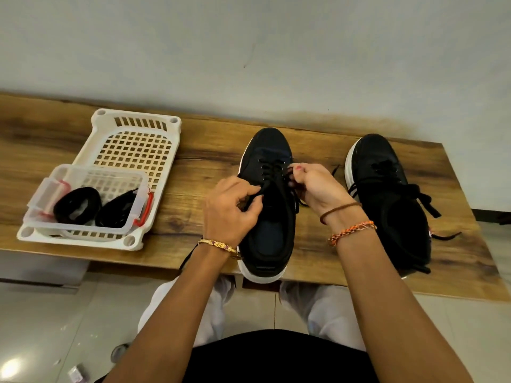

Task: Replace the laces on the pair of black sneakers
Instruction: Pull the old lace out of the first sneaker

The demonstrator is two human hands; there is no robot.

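Forearms, bare, are extended from the lower edge over pale trousers and a glossy tiled floor. A gold bangle (219, 245) is worn on the left wrist; a brown cord (339, 209) and a braided orange band (352, 230) are worn on the right.

Left hand (231, 208): fingers are curled and pinched on a flat black lace (255, 195) at the near eyelets of the left sneaker (269, 222). A loose end of this lace is seen hanging past the near edge of the surface, under the left wrist.

Right hand (313, 186): fingers are bunched, with thumb and fingertips pinched on the lace at the sneaker's right eyelet row.

Left sneaker: black woven upper, white rubber sole, rounded toe pointed away, heel slightly overhanging the near edge. It is laced partway, criss-cross.

Right sneaker (387, 200): same make, set well to the right, laced, with its lace ends lying slack across the tongue and onto the wood.

Surface (193, 189): long plank, brown wood grain with dark streaks.

White plastic tray (132, 145), rectangular, grid-perforated, is placed at the left. Within its near end is seated a clear plastic box (91, 175) with red clips, in which two coiled black laces (94, 207) are held.

Wall, pale and matte, is found behind.
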